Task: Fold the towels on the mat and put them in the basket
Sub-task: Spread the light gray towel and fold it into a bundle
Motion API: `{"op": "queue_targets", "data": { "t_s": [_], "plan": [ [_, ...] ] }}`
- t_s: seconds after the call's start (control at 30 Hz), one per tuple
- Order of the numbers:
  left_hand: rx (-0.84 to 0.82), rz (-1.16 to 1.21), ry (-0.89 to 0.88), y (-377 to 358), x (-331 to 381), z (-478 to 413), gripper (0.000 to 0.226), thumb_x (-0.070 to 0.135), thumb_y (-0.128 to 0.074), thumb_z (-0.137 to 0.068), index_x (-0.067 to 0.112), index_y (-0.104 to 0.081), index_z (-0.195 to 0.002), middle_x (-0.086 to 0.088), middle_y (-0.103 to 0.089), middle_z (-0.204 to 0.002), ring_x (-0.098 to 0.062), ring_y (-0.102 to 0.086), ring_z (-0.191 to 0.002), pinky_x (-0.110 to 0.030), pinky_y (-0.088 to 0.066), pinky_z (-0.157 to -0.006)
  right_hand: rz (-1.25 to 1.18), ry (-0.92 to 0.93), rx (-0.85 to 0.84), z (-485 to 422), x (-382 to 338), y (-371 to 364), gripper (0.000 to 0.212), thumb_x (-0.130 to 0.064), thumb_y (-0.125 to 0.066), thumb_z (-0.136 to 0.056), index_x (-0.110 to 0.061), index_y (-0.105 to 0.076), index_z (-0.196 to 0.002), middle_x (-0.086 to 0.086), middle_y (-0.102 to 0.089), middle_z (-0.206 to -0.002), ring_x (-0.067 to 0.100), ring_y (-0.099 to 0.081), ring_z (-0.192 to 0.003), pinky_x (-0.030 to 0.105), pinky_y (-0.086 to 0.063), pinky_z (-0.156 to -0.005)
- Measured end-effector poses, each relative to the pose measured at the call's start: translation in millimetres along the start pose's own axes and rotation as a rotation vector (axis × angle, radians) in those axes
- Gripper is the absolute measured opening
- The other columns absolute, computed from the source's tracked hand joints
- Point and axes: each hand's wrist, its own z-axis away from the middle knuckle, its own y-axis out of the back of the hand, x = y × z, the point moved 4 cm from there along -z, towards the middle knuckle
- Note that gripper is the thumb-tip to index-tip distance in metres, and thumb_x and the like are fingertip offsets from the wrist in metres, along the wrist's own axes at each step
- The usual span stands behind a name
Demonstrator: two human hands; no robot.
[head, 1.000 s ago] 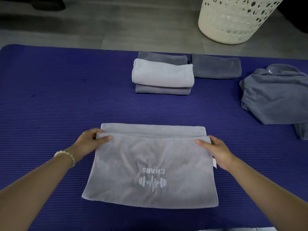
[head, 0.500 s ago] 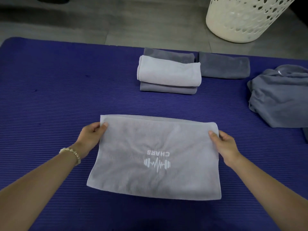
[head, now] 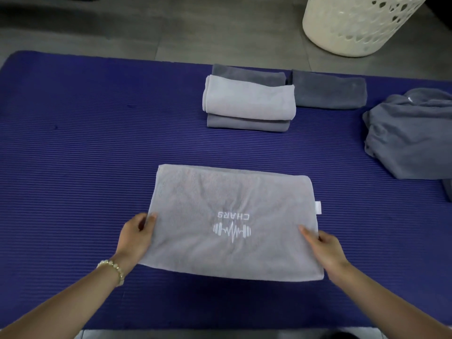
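Closest to the person, two bare arms reach out over the blue mat (head: 73, 167). The left hand (head: 135, 237) has a grip on the left side edge of the light towel (head: 220, 206): the thumb lies on top and the fingers curl under, pinching the cloth. A bead bracelet (head: 111, 267) sits on that wrist. The right hand (head: 322, 245) rests on the right side edge with the fingers laid flat on top; whether it pinches the edge or only presses on it I cannot tell.

The light towel lies flat on the mat, already folded into a wide shape, with white letters and a dumbbell picture facing up. A small white tag (head: 317, 207) sticks out on its right edge. The hands sit at the two sides, probably so one side can be lifted over to the other for the next fold. There is bare mat all around it, so nothing blocks that move.

Farther away sits a stack of folded towels (head: 249, 101), a light one on top of darker ones. Just beside it on the right lies a dark folded towel (head: 330, 90). Well off to the right is a heap of gray towels (head: 411, 135), not yet folded.

Past the far edge of the mat, the white basket (head: 354, 23) stands on the gray floor (head: 171, 28).
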Motion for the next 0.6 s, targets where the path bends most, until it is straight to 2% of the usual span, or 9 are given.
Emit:
{"op": "queue_targets", "data": {
  "t_s": [0.1, 0.17, 0.33, 0.47, 0.53, 0.6],
  "plan": [
    [0.085, 0.03, -0.081, 3, 0, 13, 0.034, 0.034, -0.046, -0.098, 0.009, -0.054, -0.077, -0.004, -0.047, -0.063, -0.02, -0.042, -0.058, -0.031, -0.035, -0.053, 0.056, 0.127, 0.222, 8, 2, -1, 0.04, -0.036, -0.056, -0.094, -0.001, -0.055, -0.074, 0.005, -0.059, -0.071, 0.021, -0.055, -0.065, 0.029, -0.043, -0.054],
    [0.115, 0.072, -0.11, 4, 2, 17, 0.031, 0.035, -0.045, -0.099, 0.012, -0.055, -0.08, -0.005, -0.048, -0.064, -0.019, -0.042, -0.057, -0.031, -0.036, -0.053, 0.075, 0.191, 0.289, 12, 1, -1, 0.041, -0.035, -0.053, -0.095, -0.001, -0.05, -0.072, 0.004, -0.052, -0.065, 0.018, -0.048, -0.059, 0.028, -0.037, -0.05],
    [0.08, 0.054, -0.112, 1, -10, 25, 0.031, 0.035, -0.047, -0.098, 0.014, -0.055, -0.077, -0.005, -0.051, -0.064, -0.017, -0.044, -0.057, -0.028, -0.037, -0.052, 0.121, 0.207, 0.3, 10, 18, -2, 0.04, -0.038, -0.051, -0.095, -0.003, -0.056, -0.077, 0.007, -0.059, -0.068, 0.021, -0.054, -0.062, 0.032, -0.043, -0.054],
    [0.075, -0.026, -0.117, 3, -19, 26, 0.025, 0.037, -0.049, -0.096, 0.017, -0.055, -0.082, -0.007, -0.059, -0.072, -0.024, -0.052, -0.062, -0.033, -0.042, -0.056, 0.221, 0.226, 0.308, 11, 22, -2, 0.037, -0.04, -0.049, -0.095, -0.007, -0.052, -0.078, 0.002, -0.057, -0.066, 0.022, -0.055, -0.063, 0.037, -0.044, -0.057],
    [0.112, -0.068, -0.114, 4, -15, 24, 0.022, 0.039, -0.057, -0.092, 0.017, -0.055, -0.093, -0.002, -0.06, -0.085, -0.022, -0.056, -0.073, -0.033, -0.046, -0.063, 0.254, 0.234, 0.335, 12, 19, 0, 0.03, -0.041, -0.051, -0.094, -0.011, -0.049, -0.093, 0.001, -0.058, -0.074, 0.023, -0.058, -0.068, 0.038, -0.046, -0.061],
    [0.138, -0.099, -0.07, 6, -11, 20, 0.037, 0.042, -0.067, -0.084, 0.014, -0.054, -0.105, 0.0, -0.055, -0.101, -0.019, -0.055, -0.089, -0.032, -0.045, -0.075, 0.301, 0.295, 0.385, 13, 13, 2, 0.036, -0.04, -0.056, -0.092, -0.014, -0.047, -0.116, 0.003, -0.06, -0.104, 0.024, -0.059, -0.091, 0.042, -0.049, -0.076]
  ]
}}
